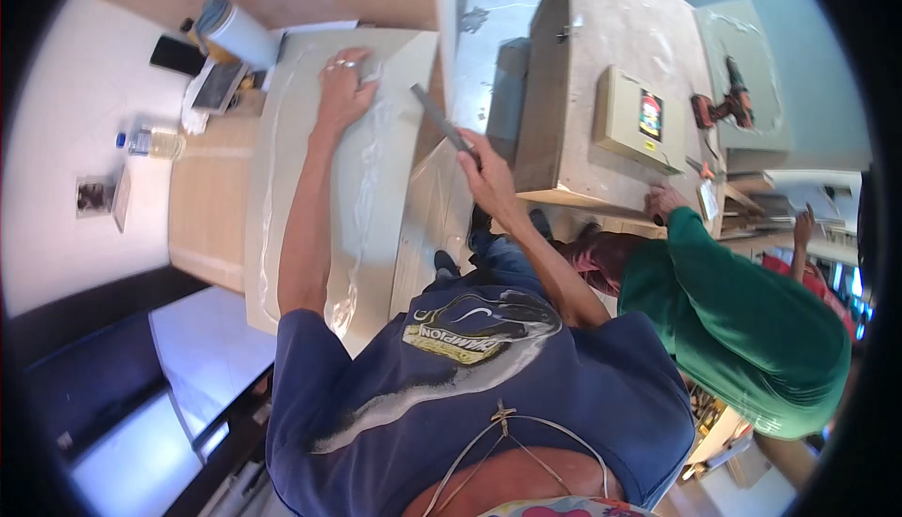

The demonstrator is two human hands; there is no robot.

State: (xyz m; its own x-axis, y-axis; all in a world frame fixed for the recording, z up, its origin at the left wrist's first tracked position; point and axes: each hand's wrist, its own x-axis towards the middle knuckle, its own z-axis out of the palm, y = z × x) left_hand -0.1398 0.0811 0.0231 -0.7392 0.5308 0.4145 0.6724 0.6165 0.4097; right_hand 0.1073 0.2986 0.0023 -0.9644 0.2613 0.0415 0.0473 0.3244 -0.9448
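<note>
A long pale greenish-grey panel [399, 141] lies in front of me, with glossy whitish smears [368, 179] along both long sides. My left hand [344, 90], with a ring on one finger, rests palm down on the panel's far part, its fingers slightly bent and apart from the thumb. To the right of the panel, my right hand [487, 171] grips one end of a flat grey bar [436, 115], possibly a file. Its free end points up and left toward the panel's right edge, without touching it.
On the right, a co-worker in a green top [742, 301] reaches to a wooden cabinet [601, 38] bearing a cream box [634, 118] and a cordless drill [728, 104]. A white container [246, 33], black phone [177, 54] and clear bottle [155, 143] stand left.
</note>
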